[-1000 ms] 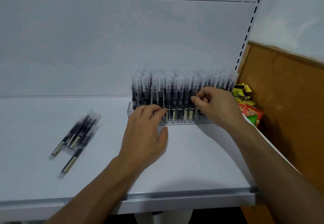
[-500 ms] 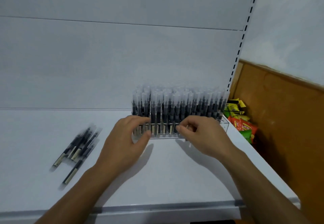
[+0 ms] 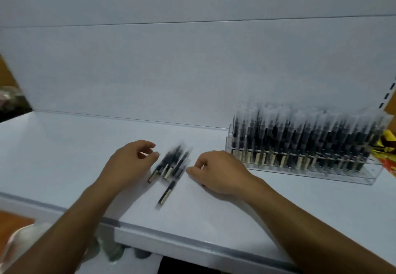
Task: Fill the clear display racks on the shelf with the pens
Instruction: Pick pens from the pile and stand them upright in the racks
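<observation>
Far right of my right hand (image 3: 220, 173), yellow and red snack packets (image 3: 389, 145) lie at the picture's edge. Above them stands a slotted upright (image 3: 387, 96). Far left of my left hand (image 3: 128, 164) is a brown board (image 3: 5, 74), blurred.

This looks like a shop. A white metal shelf (image 3: 214, 209) with a grey front rail (image 3: 192, 243) stands against plain white back panels (image 3: 192, 70), and at 2 o'clock a slotted upright (image 3: 387, 96) of the kind used in retail shelving shows. At 3 o'clock a clear rack (image 3: 368, 177) holds many identical capped pens (image 3: 300, 136) upright in rows, like stock on display. Bright snack packets (image 3: 387, 145) sit just beside it at the right edge.
</observation>
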Demonstrator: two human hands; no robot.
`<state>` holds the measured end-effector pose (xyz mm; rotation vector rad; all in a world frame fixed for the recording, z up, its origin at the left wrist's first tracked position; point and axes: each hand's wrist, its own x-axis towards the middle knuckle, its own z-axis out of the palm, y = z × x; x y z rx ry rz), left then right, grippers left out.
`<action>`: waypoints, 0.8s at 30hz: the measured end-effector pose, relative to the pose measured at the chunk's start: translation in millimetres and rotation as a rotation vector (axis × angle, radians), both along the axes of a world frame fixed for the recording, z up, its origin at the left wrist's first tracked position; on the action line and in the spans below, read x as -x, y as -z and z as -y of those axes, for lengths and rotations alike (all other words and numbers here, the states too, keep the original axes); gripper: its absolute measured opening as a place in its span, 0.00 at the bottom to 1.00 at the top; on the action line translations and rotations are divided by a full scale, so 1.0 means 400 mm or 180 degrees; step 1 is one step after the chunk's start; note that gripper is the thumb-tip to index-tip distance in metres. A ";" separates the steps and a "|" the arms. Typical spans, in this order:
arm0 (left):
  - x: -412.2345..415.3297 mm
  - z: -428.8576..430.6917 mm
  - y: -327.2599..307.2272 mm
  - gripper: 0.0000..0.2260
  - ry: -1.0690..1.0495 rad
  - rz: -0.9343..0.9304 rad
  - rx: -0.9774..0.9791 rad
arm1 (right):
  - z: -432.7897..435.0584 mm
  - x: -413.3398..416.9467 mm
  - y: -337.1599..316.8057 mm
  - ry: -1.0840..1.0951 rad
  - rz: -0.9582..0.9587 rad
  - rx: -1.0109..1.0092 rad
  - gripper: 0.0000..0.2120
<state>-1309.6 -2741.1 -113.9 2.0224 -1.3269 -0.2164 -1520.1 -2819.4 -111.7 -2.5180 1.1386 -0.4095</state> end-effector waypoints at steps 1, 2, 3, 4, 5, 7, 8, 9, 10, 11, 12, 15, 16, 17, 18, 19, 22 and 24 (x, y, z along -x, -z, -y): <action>-0.007 0.001 0.004 0.12 -0.0021 -0.0015 -0.0047 | 0.000 -0.024 0.001 0.0047 -0.0099 0.0118 0.25; -0.012 0.003 0.008 0.12 -0.0037 -0.0019 -0.0086 | -0.001 -0.043 0.003 0.0101 -0.0170 0.0215 0.28; -0.015 0.006 0.011 0.12 -0.0047 0.0000 -0.0122 | -0.002 -0.059 0.005 0.0141 -0.0200 0.0271 0.29; -0.016 0.009 0.013 0.11 -0.0050 0.0042 -0.0168 | -0.003 -0.070 0.007 0.0169 -0.0215 0.0287 0.29; -0.017 0.013 0.013 0.11 -0.0047 0.0096 -0.0231 | -0.004 -0.078 0.010 0.0182 -0.0235 0.0286 0.29; -0.019 0.019 0.010 0.11 -0.0001 0.0159 -0.0391 | -0.003 -0.084 0.016 0.0196 -0.0269 0.0267 0.28; -0.020 0.023 0.007 0.11 0.0036 0.0158 -0.0484 | -0.001 -0.083 0.018 0.0201 -0.0260 0.0235 0.28; -0.020 0.027 0.002 0.12 0.0076 0.0164 -0.0594 | 0.001 -0.079 0.020 0.0199 -0.0231 0.0187 0.27; -0.019 0.032 -0.004 0.13 0.0117 0.0191 -0.0724 | 0.003 -0.074 0.021 0.0191 -0.0190 0.0137 0.25; -0.018 0.039 -0.012 0.14 0.0158 0.0237 -0.0868 | 0.004 -0.069 0.022 0.0176 -0.0146 0.0103 0.23; -0.016 0.047 -0.022 0.15 0.0195 0.0293 -0.1022 | 0.004 -0.064 0.022 0.0157 -0.0116 0.0091 0.21; -0.007 0.073 -0.046 0.18 0.0228 0.0444 -0.1446 | 0.001 -0.057 0.021 0.0121 -0.0117 0.0133 0.19; -0.005 0.082 -0.052 0.18 0.0225 0.0466 -0.1532 | 0.001 -0.057 0.020 0.0123 -0.0141 0.0155 0.19; -0.003 0.092 -0.056 0.18 0.0233 0.0440 -0.1593 | 0.001 -0.055 0.019 0.0132 -0.0167 0.0167 0.19; -0.003 0.100 -0.061 0.18 0.0249 0.0357 -0.1646 | 0.001 -0.052 0.018 0.0145 -0.0189 0.0169 0.19; -0.005 0.110 -0.065 0.18 0.0268 0.0262 -0.1713 | 0.002 -0.049 0.018 0.0162 -0.0208 0.0171 0.19; -0.014 0.135 -0.076 0.15 0.0312 0.0163 -0.1959 | 0.003 -0.039 0.020 0.0198 -0.0218 0.0200 0.19; -0.022 0.149 -0.084 0.14 0.0313 0.0120 -0.2042 | 0.003 -0.036 0.023 0.0212 -0.0183 0.0233 0.21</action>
